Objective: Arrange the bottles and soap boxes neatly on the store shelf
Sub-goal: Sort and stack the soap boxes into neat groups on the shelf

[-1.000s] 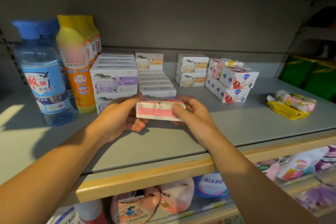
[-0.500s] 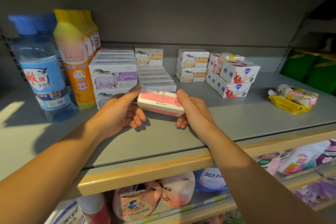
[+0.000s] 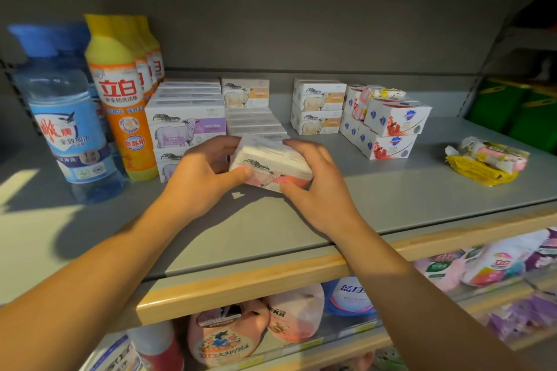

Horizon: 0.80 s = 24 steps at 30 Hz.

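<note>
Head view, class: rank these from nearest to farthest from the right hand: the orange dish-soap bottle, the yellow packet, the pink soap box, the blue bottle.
1. pink soap box, held in the right hand
2. orange dish-soap bottle, to the left
3. yellow packet, far right
4. blue bottle, leftmost

The middle two are fairly close.

Looks like a shop: stacked soap boxes [image 3: 185, 126] and detergent bottles [image 3: 120, 93] are sitting beyond the left hand [image 3: 202, 178], refill pouches [image 3: 226, 337] lying on the shelf below.
</note>
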Each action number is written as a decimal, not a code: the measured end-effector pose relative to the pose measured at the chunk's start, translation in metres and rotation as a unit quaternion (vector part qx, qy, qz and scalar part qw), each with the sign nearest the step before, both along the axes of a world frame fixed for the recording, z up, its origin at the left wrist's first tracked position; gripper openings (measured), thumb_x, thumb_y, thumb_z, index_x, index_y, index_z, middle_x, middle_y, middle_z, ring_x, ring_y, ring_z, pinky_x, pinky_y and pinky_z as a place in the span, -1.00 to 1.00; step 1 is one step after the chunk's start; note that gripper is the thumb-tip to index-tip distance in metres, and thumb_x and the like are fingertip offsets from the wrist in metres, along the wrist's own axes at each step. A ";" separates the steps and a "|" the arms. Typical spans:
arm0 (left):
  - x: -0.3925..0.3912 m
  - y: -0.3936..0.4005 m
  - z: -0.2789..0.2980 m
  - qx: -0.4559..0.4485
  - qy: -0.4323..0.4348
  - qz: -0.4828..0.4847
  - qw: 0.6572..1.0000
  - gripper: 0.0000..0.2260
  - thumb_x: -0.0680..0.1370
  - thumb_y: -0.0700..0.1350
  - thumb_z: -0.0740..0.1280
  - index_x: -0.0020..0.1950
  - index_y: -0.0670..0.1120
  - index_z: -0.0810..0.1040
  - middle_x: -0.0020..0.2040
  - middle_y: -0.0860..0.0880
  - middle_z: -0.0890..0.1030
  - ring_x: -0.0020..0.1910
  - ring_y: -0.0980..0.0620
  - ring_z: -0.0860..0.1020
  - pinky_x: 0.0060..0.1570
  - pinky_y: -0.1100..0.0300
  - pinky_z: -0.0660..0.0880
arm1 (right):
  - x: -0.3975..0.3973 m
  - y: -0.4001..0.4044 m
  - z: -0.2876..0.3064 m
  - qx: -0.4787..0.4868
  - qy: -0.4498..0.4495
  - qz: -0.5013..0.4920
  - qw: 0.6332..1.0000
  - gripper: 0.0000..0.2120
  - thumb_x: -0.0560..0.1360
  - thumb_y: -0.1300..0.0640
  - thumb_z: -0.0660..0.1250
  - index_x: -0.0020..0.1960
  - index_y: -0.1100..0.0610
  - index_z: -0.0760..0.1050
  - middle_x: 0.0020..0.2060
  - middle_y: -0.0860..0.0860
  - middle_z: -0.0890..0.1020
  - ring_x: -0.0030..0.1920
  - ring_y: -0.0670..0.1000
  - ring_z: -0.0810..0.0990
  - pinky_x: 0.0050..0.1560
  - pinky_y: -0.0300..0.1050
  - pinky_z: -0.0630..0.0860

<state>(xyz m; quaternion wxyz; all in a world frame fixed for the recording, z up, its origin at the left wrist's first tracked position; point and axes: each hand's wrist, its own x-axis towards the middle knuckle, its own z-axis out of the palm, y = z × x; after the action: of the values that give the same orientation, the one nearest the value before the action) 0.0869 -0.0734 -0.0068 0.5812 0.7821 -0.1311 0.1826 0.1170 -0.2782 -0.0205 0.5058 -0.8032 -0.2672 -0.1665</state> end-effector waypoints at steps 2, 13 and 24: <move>0.000 0.000 0.000 -0.002 -0.015 -0.012 1.000 -0.62 0.46 -0.28 0.46 0.12 0.13 0.56 0.02 0.25 0.67 0.04 0.25 0.63 -0.08 0.40 0.55 | -0.002 0.000 0.001 -0.019 -0.032 -0.014 0.999 -0.45 0.43 0.28 0.44 0.37 -0.03 0.43 0.14 -0.12 0.42 0.14 -0.18 0.45 0.06 -0.47 0.43; 0.005 -0.001 -0.013 0.200 0.038 0.089 0.975 -0.87 0.47 0.03 0.46 -0.02 0.06 0.65 -0.05 0.15 0.68 -0.05 0.18 0.64 0.03 0.16 0.57 | 0.042 -0.018 0.054 -0.058 -0.081 -0.114 0.988 -0.49 0.43 0.26 0.47 0.34 0.07 0.48 0.13 -0.03 0.38 0.09 -0.15 0.37 0.07 -0.55 0.25; 0.002 -0.007 -0.017 0.405 -0.005 0.020 0.914 -0.55 0.45 0.22 0.31 0.28 0.07 0.59 0.17 0.10 0.64 0.20 0.09 0.52 0.22 0.18 0.43 | 0.156 0.047 0.083 -0.166 -0.044 -0.063 0.983 -0.48 0.47 0.22 0.46 0.38 -0.01 0.45 0.20 0.03 0.38 0.29 0.05 0.41 0.25 -0.32 0.24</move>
<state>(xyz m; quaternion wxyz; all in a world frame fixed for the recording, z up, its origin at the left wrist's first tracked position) 0.0893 -0.0803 -0.0238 0.2100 0.9520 -0.1810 0.1297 0.2726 -0.2308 0.0621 0.3420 -0.8830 -0.2616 -0.1867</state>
